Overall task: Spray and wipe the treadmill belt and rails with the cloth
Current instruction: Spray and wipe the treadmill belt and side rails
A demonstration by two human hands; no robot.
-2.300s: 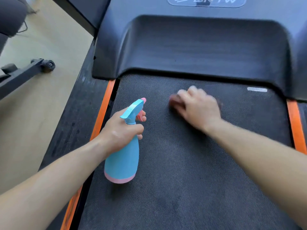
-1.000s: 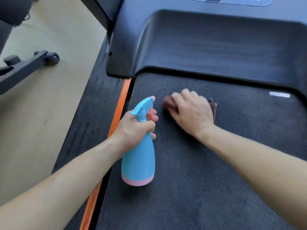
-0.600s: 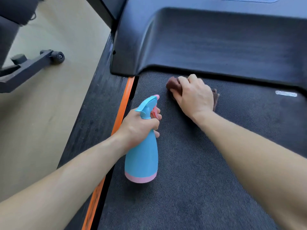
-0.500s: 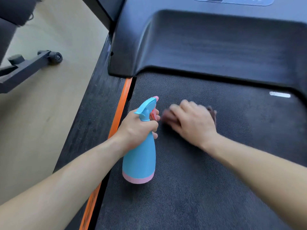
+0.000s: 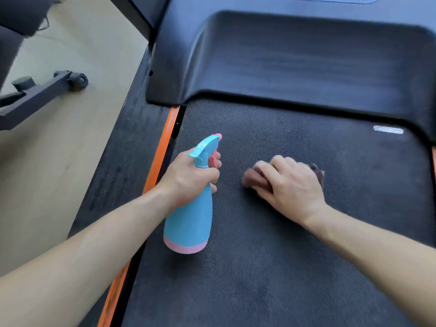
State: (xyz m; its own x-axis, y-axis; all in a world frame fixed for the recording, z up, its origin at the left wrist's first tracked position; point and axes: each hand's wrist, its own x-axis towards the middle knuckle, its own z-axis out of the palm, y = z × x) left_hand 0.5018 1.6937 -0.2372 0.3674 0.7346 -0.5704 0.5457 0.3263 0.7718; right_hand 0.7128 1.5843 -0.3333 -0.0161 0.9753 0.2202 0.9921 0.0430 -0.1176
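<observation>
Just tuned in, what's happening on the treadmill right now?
A person is cleaning the treadmill belt. The left hand grips a blue spray bottle by its neck, with a finger at the pink trigger, near the belt's left edge beside the orange strip. The right hand holds a brown cloth down on the belt, a little short of the motor cover. The cloth is on the belt, not on the rails.

Free passage is offered by the bare belt across the lower centre and right of the frame. The top is closed off by the motor cover, the left-centre by the spray bottle.
</observation>
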